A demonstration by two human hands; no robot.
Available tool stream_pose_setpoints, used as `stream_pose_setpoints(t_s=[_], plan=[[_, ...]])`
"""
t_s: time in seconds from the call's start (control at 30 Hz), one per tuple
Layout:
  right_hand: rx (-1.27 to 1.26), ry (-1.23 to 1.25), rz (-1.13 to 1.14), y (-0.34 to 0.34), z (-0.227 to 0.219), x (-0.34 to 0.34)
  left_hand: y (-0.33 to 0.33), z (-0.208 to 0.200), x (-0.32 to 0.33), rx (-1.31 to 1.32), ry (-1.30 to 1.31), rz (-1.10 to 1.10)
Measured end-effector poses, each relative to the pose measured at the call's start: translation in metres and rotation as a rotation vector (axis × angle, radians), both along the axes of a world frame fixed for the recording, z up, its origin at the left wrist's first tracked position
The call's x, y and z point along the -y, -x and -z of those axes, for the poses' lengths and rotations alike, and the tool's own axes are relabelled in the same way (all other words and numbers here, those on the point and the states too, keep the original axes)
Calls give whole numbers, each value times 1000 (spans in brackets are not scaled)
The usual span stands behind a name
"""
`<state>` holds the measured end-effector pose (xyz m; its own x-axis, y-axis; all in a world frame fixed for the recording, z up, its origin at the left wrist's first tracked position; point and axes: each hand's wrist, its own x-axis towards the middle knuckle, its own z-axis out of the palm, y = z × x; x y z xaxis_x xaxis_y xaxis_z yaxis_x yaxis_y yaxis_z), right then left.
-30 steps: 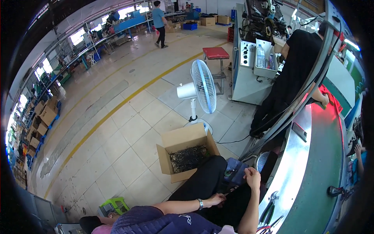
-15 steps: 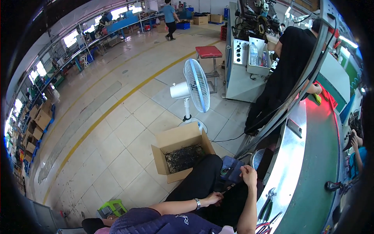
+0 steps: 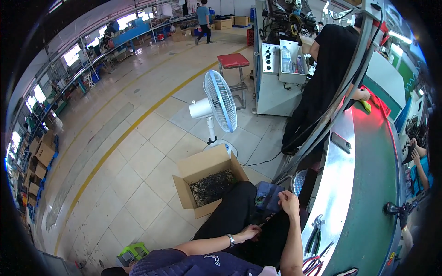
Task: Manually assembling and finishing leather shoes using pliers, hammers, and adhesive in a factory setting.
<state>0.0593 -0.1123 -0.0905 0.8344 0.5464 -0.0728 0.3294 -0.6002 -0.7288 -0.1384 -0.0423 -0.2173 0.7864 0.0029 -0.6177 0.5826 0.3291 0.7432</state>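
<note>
My left hand [image 3: 248, 233], with a watch at its wrist, rests low over my lap with its fingers curled together. Whatever those fingers hold is too small to make out. Raised above my right thigh, my right hand [image 3: 288, 202] has thumb and fingertips pinched; I cannot see what is between them. Just beyond it sits a blue bin [image 3: 270, 192] with small items inside. An open cardboard box [image 3: 202, 164] stands on the floor past my left knee, holding a tangle of thin black parts [image 3: 212, 187].
Pliers [image 3: 315, 234], a red-handled tool [image 3: 314, 265] and a phone [image 3: 340, 142] lie along the metal edge of the green bench [image 3: 370, 202] at my right. Ahead stand a fan [image 3: 221, 102] and a red stool [image 3: 233, 60]. A person in black [image 3: 335, 69] works beside a machine.
The whole view has shifted a little, moving the scene leftward. Both my hands keep nearly the same closed pose. Far off, the person in the blue shirt has taken a step.
</note>
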Motion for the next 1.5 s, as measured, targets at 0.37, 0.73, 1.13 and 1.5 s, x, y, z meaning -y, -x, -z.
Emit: stream_pose_setpoints(t_s=[0.37,0.73,1.13,1.5], plan=[[-24,34,14,0,0,0,1,0,-1,2,25,8],[10,29,20,-2,9,1,0,-7,-2,-24,48,12],[-24,126,-7,-4,10,1,0,-10,-2,-43,0,51],[-24,212,-3,0,7,-4,1,-4,-1,-12,47,13]])
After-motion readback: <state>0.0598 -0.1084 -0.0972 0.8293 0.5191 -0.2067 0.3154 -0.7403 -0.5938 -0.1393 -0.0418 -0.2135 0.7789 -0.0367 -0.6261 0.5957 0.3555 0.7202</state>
